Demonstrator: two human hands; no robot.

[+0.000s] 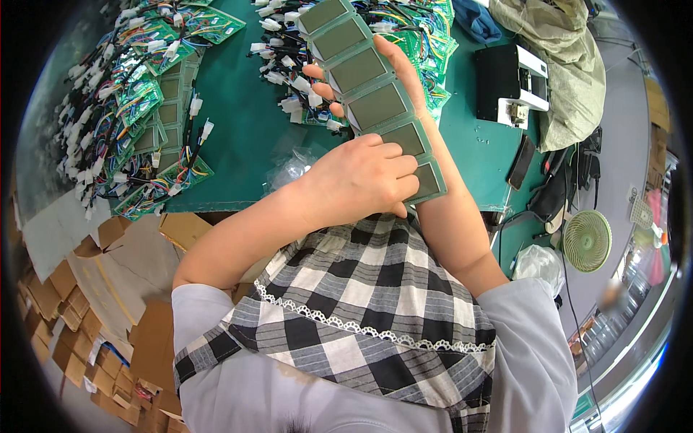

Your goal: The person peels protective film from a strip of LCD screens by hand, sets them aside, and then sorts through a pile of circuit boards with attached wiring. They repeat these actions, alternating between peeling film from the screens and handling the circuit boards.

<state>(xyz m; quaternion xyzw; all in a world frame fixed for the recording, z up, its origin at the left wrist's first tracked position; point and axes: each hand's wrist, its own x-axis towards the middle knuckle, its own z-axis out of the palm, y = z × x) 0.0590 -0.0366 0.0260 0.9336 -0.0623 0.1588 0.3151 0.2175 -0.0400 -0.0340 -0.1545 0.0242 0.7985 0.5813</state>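
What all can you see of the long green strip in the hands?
Long green strip, circuit-board-like, with six flat grey rectangular panels visible in a row, each framed in green. It slants from upper left to lower right above the green table; its top runs to the picture's edge. The right hand holds it from behind; the left hand curls over its lower part.

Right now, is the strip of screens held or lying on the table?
Held: the right hand grips the strip from beneath, its fingers showing past the left edge; the left hand partly covers the near end.
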